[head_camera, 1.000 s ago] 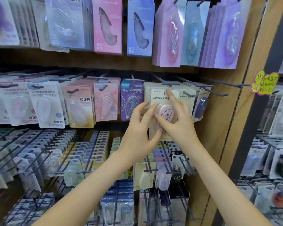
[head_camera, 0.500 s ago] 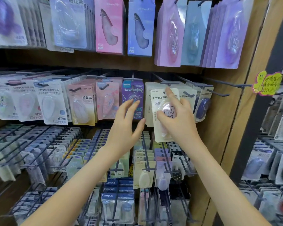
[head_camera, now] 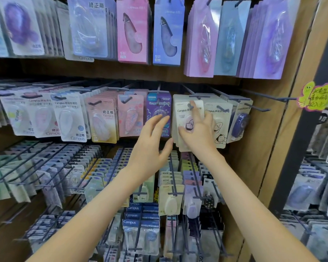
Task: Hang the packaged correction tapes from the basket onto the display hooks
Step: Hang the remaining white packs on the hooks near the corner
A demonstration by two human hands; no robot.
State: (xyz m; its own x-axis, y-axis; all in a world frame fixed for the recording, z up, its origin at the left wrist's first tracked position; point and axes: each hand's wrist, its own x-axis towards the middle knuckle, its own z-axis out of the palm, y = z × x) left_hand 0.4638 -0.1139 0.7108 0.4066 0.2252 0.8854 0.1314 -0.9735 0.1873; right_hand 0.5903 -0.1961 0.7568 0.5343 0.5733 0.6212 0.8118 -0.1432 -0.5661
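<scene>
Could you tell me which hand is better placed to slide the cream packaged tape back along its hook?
The right hand: its fingers rest on the cream carded correction tape; the left hand hovers apart, before the purple package.

Head view, one camera: worn at head height, faced forward and a little downward at the display hooks [head_camera: 269, 94], held near. The left hand [head_camera: 150, 146] and right hand [head_camera: 199, 133] were framed centrally, forearms entering from below.

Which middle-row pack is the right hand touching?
The cream Campus pack with the pink cartoon tape, just right of the purple pack; the right hand rests on its blister.
</scene>
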